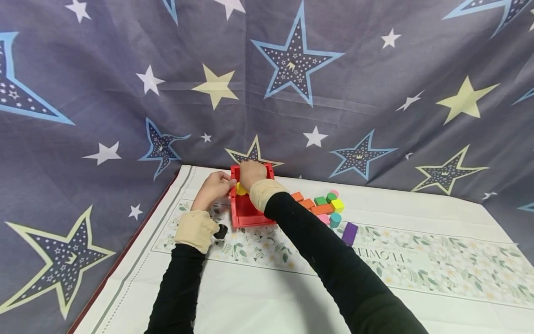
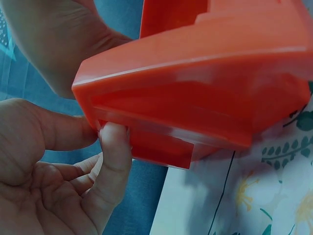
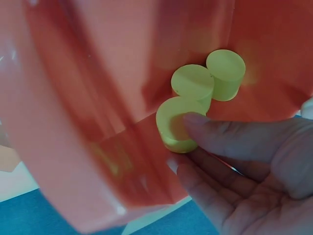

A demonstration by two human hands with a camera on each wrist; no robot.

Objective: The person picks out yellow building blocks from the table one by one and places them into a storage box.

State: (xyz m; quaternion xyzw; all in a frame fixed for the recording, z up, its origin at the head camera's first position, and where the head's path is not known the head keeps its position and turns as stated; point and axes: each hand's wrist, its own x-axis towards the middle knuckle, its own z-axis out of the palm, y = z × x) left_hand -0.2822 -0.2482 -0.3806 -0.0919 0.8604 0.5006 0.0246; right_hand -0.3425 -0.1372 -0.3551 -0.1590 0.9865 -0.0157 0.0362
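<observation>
The red bin (image 1: 250, 212) sits near the back edge of the white cloth (image 1: 246, 292). The right hand (image 1: 252, 175) reaches into the bin's 12 o'clock end. Its thumb and fingers pinch a yellow disc (image 3: 170, 113) inside the bin, with the thumb on the flat top. 2 more yellow discs are in there too. In the right wrist view, the middle disc (image 3: 193, 81) is at 1 o'clock from the pinched disc, and the far disc (image 3: 227, 68) is at 2 o'clock from the middle disc.

The left hand (image 1: 214, 189) is at the bin's 9 o'clock side. Its thumb and a finger pinch the bin's rim.

At 3 o'clock from the bin, a bunch of blocks lies on the cloth: 3 orange blocks (image 1: 322, 209), 2 green blocks (image 1: 320, 201), 2 pink blocks (image 1: 323, 218), 1 yellow cube (image 1: 337, 205) and 1 teal block (image 1: 335, 220). The purple block (image 1: 349, 234) is near them, at 4 o'clock from the bunch. Both arms have black sleeves (image 1: 180, 283) and tan wrist bands (image 1: 195, 231). At 12 o'clock, behind the cloth, hangs a sheet (image 1: 292, 123) with stars.
</observation>
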